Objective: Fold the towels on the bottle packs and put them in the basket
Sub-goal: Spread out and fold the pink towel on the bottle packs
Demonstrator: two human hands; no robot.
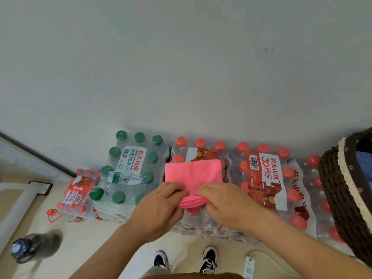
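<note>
Two bare hands meet at the near edge of a bright pink cloth towel (194,172), which lies folded on top of a shrink-wrapped pack of red-capped water bottles (187,226) standing against a pale wall. The towel covers the middle of that pack, and its far edge reaches the pack's red and white label. Its stacked layers show at the near edge.

The left hand (161,200) has its fingers curled over the towel's near left corner and pinches the layers there. The right hand (227,202) grips the near right corner in the same way, thumb towards the other hand. The two hands are almost touching.

Left of that pack, and touching it, stands a pack of green-capped bottles (130,164). Further left is a lower, smaller red-capped pack (78,196). Right of the towel's pack sits another red-capped pack with a large red label (263,178). Beyond that, a dark brown woven basket with a cream trim (334,194) rests on the last pack in the row (314,178), and something blue shows inside it.

On the floor in front of the towel's pack are the person's black and white shoes (209,258) and a white power strip (249,266). A dark bottle (30,248) stands well off to the left.
</note>
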